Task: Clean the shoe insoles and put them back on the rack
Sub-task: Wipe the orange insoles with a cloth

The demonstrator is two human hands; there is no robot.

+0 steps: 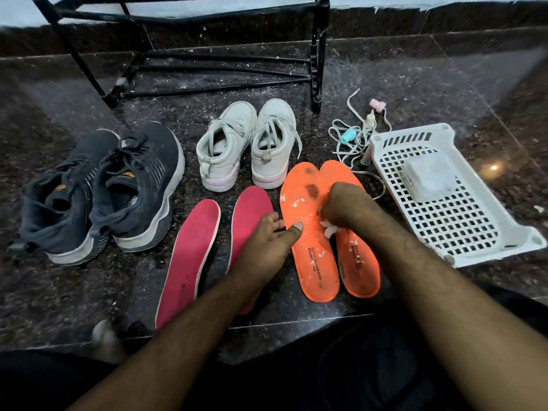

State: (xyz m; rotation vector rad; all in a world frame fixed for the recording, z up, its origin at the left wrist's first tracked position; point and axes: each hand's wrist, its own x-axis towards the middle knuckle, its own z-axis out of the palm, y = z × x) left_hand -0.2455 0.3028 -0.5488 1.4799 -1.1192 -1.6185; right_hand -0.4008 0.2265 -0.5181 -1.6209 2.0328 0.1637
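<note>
Head view: your right hand (345, 203) gripped a white wad (329, 229) on the orange insoles (311, 262); your left hand (267, 235) (fingers straight) pressed their edge, pink insoles (189, 256) beneath it.

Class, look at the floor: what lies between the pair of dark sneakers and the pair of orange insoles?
In the head view, two pink insoles lie side by side between the dark sneakers and the orange insoles; the left hand reaches across the nearer pink one.

floor (415, 93) with shoes (166, 173), insoles (308, 262), basket (456, 232)
</note>
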